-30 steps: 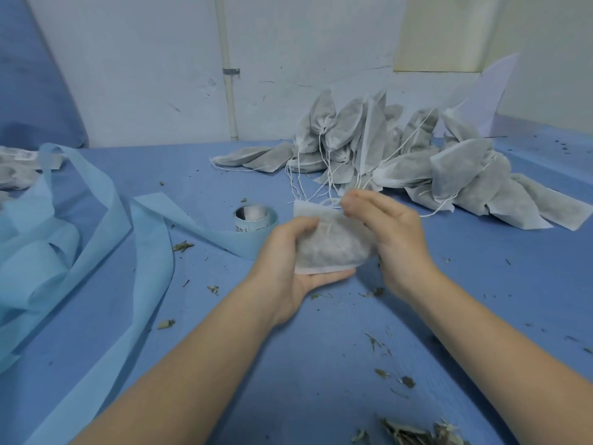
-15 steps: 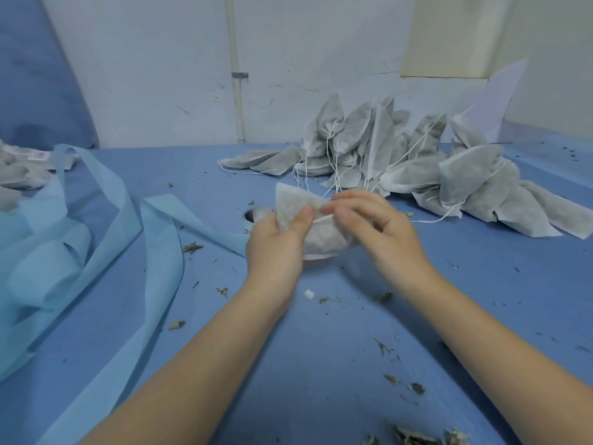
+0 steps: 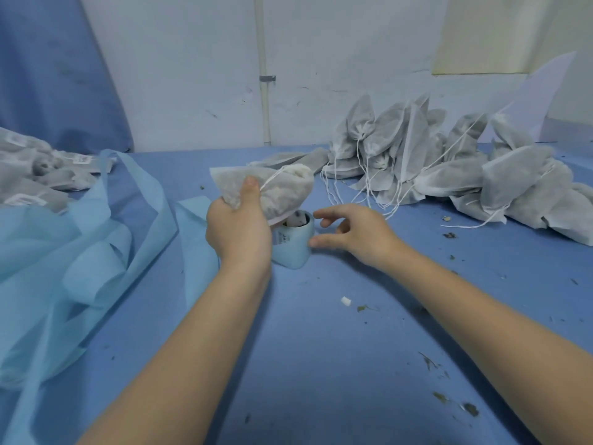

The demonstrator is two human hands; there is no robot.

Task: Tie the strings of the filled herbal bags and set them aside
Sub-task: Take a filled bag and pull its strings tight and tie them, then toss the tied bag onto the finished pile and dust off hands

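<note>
Herbal bag [image 3: 272,191] sits gripped in my left hand [image 3: 239,234], raised over a small roll [image 3: 293,244]; my right hand [image 3: 356,234] hovers beside it, fingers loose, grasping nothing. Farther back lies the bag pile [image 3: 449,168].

A single head-worn camera looks forward and down, close over the blue table [image 3: 321,364].

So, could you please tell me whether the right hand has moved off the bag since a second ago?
Yes. The right hand has let go and moved right, beside the tape roll; the left hand alone holds the bag.
</note>
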